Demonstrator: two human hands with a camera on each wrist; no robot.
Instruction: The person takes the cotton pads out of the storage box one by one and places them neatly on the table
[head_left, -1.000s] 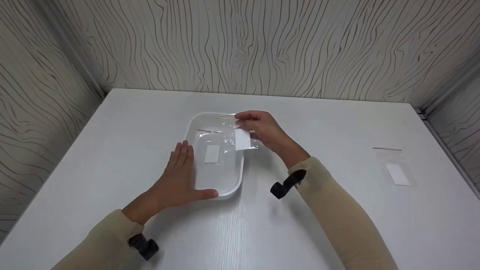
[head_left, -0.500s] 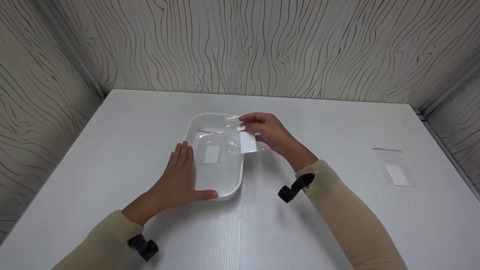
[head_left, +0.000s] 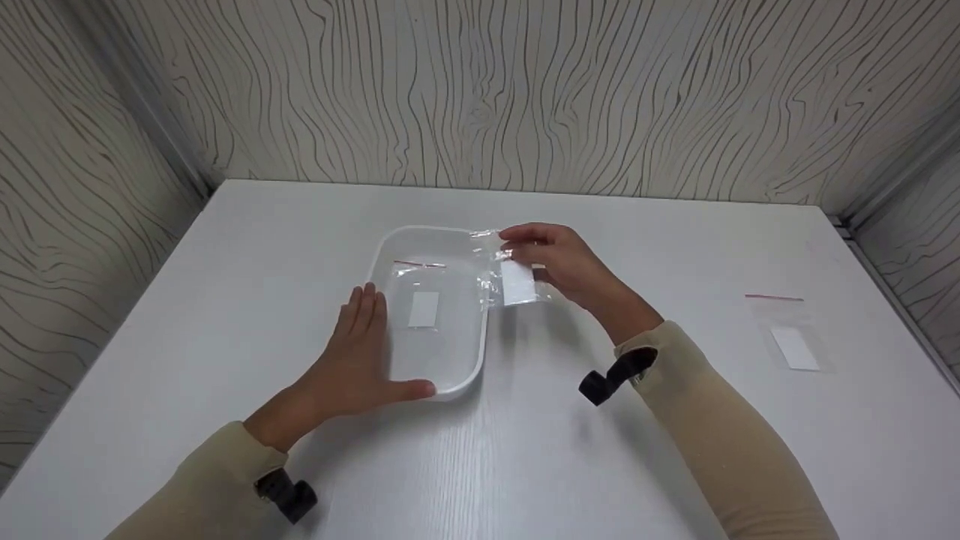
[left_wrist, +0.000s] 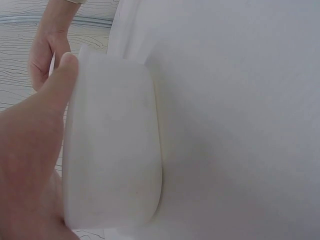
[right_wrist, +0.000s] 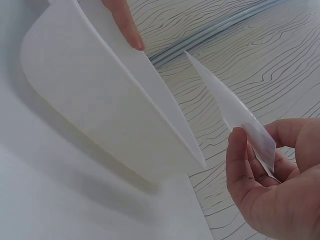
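A white plastic tub (head_left: 431,367) stands on the table. The left hand (head_left: 356,360) lies along its left rim with fingers straight and the thumb over the near rim; the left wrist view shows the thumb against the tub's wall. Above the tub's right rim, the right hand (head_left: 559,259) pinches a clear zip bag (head_left: 487,281) with a white card (head_left: 518,283) in it. The right wrist view has this bag (right_wrist: 235,107) between thumb and fingers, apart from the tub. Inside the tub lies a second clear zip bag (head_left: 424,276) with a red strip and a white card.
Another zip bag (head_left: 784,322) with a red strip and a white card lies flat on the table's right side. Patterned wall panels (head_left: 480,97) rise behind the white table (head_left: 465,465).
The right hand has moved to the right, carrying the pinched bag from over the tub out past its right rim. The left hand and tub stay in place.
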